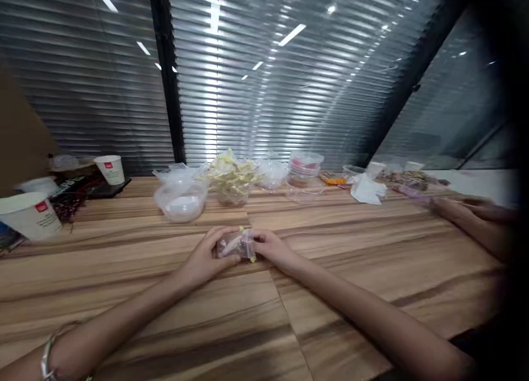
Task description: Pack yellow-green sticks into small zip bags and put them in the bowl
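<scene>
A small clear bag (243,245) was held between the two hands, at the near part of the wooden surface (231,315). One side was gripped by the left hand (208,252), and the other edge was pinched by the right hand (273,247). The edge seemed to be getting worked on, so a steady hold and a gentle pinch were needed next. Some right fingertips were hidden, and what was inside was too blurry to be named.

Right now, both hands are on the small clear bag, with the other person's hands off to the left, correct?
Not quite: the head view shows the other person's hands off to the right. The left hand and right hand are indeed on the small clear bag.
</scene>
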Motion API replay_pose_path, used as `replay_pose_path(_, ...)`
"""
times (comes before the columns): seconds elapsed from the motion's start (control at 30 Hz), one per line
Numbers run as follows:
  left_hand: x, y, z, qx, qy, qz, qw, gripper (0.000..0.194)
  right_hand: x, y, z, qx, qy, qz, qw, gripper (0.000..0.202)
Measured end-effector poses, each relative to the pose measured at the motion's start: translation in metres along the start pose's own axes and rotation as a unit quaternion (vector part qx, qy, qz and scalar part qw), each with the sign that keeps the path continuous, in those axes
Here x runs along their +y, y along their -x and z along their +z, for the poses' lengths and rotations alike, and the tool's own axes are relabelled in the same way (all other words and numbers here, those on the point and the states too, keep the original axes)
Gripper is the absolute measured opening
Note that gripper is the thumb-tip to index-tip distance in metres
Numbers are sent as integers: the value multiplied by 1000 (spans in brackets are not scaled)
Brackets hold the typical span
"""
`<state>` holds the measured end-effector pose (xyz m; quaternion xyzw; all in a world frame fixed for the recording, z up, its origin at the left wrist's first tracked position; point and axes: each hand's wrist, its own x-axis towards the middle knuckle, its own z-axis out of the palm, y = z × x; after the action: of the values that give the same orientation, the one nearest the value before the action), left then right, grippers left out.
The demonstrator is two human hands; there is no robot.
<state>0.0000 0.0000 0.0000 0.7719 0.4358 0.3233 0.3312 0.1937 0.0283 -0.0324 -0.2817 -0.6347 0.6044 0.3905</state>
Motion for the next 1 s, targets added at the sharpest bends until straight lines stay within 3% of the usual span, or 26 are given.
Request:
replay_pose_path(0.4,1,-2,1,-5,186,-57,981,41,4,-3,-1,-18,-13,-15,1000,34)
replay_pose_path(0.57,0,-2,0,23,202,-71,977,46,12,-7,-2,-25,-10,-50,998,36)
replay_pose_path(0.7,0,-4,1,30,195,-90,976,44,17,-10,-3,22,-20,-40,999,40)
replay_pose_path(1.0,2,-3,-1,49,197,-108,973,36,10,-6,0,39,-35,-50,997,36)
